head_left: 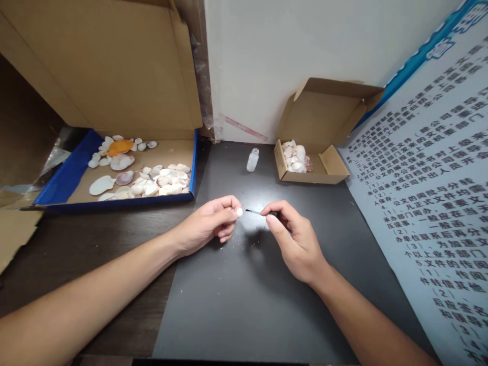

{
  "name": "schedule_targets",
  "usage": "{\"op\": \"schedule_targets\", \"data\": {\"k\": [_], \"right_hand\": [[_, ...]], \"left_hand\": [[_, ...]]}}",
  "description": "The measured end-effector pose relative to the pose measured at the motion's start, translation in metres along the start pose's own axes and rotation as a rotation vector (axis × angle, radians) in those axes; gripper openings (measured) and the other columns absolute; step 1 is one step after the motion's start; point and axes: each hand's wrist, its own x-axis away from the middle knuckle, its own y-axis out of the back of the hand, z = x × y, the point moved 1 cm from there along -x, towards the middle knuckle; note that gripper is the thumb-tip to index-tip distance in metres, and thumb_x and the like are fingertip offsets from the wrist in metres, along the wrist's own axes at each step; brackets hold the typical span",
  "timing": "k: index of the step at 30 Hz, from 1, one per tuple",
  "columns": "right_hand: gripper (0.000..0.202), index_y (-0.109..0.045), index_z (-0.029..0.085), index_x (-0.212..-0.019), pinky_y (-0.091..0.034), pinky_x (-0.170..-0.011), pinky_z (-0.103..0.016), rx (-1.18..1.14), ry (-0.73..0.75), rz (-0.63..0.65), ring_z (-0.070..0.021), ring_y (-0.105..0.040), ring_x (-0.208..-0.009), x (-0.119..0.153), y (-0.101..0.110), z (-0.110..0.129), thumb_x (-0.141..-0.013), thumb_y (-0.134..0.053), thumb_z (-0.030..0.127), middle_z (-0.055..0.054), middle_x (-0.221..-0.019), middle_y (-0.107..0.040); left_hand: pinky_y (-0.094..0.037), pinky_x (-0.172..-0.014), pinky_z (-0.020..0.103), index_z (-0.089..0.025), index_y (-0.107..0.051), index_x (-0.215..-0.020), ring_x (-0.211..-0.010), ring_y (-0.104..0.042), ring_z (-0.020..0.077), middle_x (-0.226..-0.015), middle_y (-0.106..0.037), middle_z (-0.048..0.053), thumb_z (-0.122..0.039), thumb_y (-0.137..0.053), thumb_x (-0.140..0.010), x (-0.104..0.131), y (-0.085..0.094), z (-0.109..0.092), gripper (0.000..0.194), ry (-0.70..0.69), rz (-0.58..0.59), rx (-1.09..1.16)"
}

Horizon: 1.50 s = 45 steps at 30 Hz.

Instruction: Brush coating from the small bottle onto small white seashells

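Between thumb and fingers, my left hand [213, 221] pinches a small white shell [239, 212] at the centre of the view. My right hand [295, 236] grips a thin brush [254, 211] with a dark cap; its black tip points left, a short gap from the shell. Beyond the hands, a small open glass bottle [252, 160] with whitish contents stands on the dark grey mat [213, 315].
An open blue-edged box [114, 204] at the left holds many shells and an orange one [119, 147]. A small open cardboard box [312, 178] at the back right holds more shells. A printed sheet [438, 203] slopes along the right; a white panel [267, 66] stands behind.
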Motion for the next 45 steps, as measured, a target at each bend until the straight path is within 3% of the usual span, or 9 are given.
{"op": "schedule_targets", "data": {"k": [13, 17, 21, 25, 29, 33, 37, 42, 45], "right_hand": [[0.019, -0.061, 0.022, -0.098, -0.032, -0.052, -0.025, -0.173, -0.002, 0.049, -0.0117, -0.039, -0.054, -0.0012, 0.0002, -0.0010, -0.097, -0.051, 0.038, 0.005, -0.064, -0.043], [0.014, -0.061, 0.022, -0.098, -0.033, -0.053, -0.025, -0.095, 0.010, -0.027, -0.0114, -0.040, -0.055, -0.0009, -0.0016, -0.0009, -0.094, -0.056, 0.035, 0.004, -0.065, -0.046], [0.016, -0.060, 0.022, -0.096, -0.031, -0.049, -0.023, -0.259, -0.008, 0.073, -0.0098, -0.037, -0.052, -0.0022, -0.0048, -0.0002, -0.094, -0.056, 0.037, 0.006, -0.063, -0.044], [0.013, -0.059, 0.021, -0.093, -0.033, -0.052, -0.023, -0.191, -0.031, -0.021, -0.0095, -0.039, -0.055, -0.0038, -0.0036, -0.0006, -0.092, -0.060, 0.034, 0.005, -0.066, -0.046], [0.020, -0.057, 0.021, -0.096, -0.030, -0.049, -0.023, -0.323, -0.051, 0.089, -0.0095, -0.036, -0.051, -0.0033, -0.0045, -0.0028, -0.097, -0.051, 0.041, 0.006, -0.062, -0.043], [0.016, -0.058, 0.021, -0.098, -0.030, -0.051, -0.024, -0.191, -0.053, 0.026, -0.0098, -0.039, -0.055, -0.0029, -0.0042, -0.0041, -0.097, -0.053, 0.036, 0.005, -0.066, -0.046], [0.019, -0.054, 0.022, -0.098, -0.029, -0.049, -0.024, -0.333, -0.058, 0.116, -0.0096, -0.038, -0.053, -0.0032, -0.0050, -0.0038, -0.099, -0.046, 0.039, 0.005, -0.066, -0.048], [0.012, -0.057, 0.022, -0.099, -0.034, -0.055, -0.025, -0.047, -0.015, 0.023, -0.0101, -0.042, -0.058, -0.0031, -0.0041, -0.0048, -0.098, -0.051, 0.032, 0.004, -0.068, -0.049], [0.015, -0.055, 0.023, -0.102, -0.034, -0.054, -0.024, -0.157, 0.001, 0.042, -0.0094, -0.043, -0.057, -0.0024, -0.0060, -0.0056, -0.101, -0.046, 0.035, 0.004, -0.072, -0.052]], "left_hand": [[-0.035, -0.048, 0.019, -0.020, -0.047, -0.081, -0.047, -0.032, 0.0066, -0.053, -0.037, -0.009, -0.032, -0.064, -0.085, 0.0001, 0.0002, 0.0010, 0.021, -0.027, 0.023, -0.049], [-0.035, -0.049, 0.019, -0.020, -0.047, -0.081, -0.047, -0.031, 0.0062, -0.054, -0.037, -0.009, -0.031, -0.065, -0.085, -0.0002, 0.0003, 0.0012, 0.021, -0.035, 0.032, -0.061], [-0.036, -0.049, 0.018, -0.020, -0.049, -0.081, -0.047, -0.033, 0.0059, -0.055, -0.038, -0.009, -0.027, -0.065, -0.084, -0.0005, 0.0010, 0.0016, 0.018, -0.029, 0.036, -0.042], [-0.036, -0.049, 0.018, -0.019, -0.051, -0.080, -0.048, -0.034, 0.0055, -0.055, -0.037, -0.009, -0.024, -0.063, -0.084, -0.0002, 0.0014, 0.0012, 0.014, -0.018, 0.052, -0.016], [-0.037, -0.048, 0.017, -0.018, -0.052, -0.081, -0.047, -0.034, 0.0055, -0.054, -0.037, -0.008, -0.022, -0.061, -0.084, 0.0001, 0.0010, -0.0006, 0.010, 0.015, 0.054, 0.048], [-0.038, -0.046, 0.018, -0.018, -0.052, -0.080, -0.045, -0.035, 0.0058, -0.053, -0.037, -0.008, -0.021, -0.060, -0.084, 0.0002, 0.0000, -0.0024, 0.009, 0.019, 0.029, 0.073], [-0.039, -0.045, 0.019, -0.017, -0.053, -0.081, -0.044, -0.036, 0.0059, -0.055, -0.040, -0.007, -0.018, -0.059, -0.082, 0.0006, -0.0007, -0.0045, 0.006, 0.026, 0.025, 0.129], [-0.040, -0.046, 0.019, -0.017, -0.054, -0.083, -0.047, -0.040, 0.0063, -0.059, -0.045, -0.005, -0.019, -0.060, -0.084, 0.0015, -0.0005, -0.0067, 0.007, 0.007, -0.013, 0.167], [-0.040, -0.046, 0.018, -0.016, -0.054, -0.083, -0.047, -0.040, 0.0058, -0.058, -0.045, -0.005, -0.019, -0.061, -0.084, 0.0011, -0.0006, -0.0059, 0.007, 0.004, -0.019, 0.168]]}}
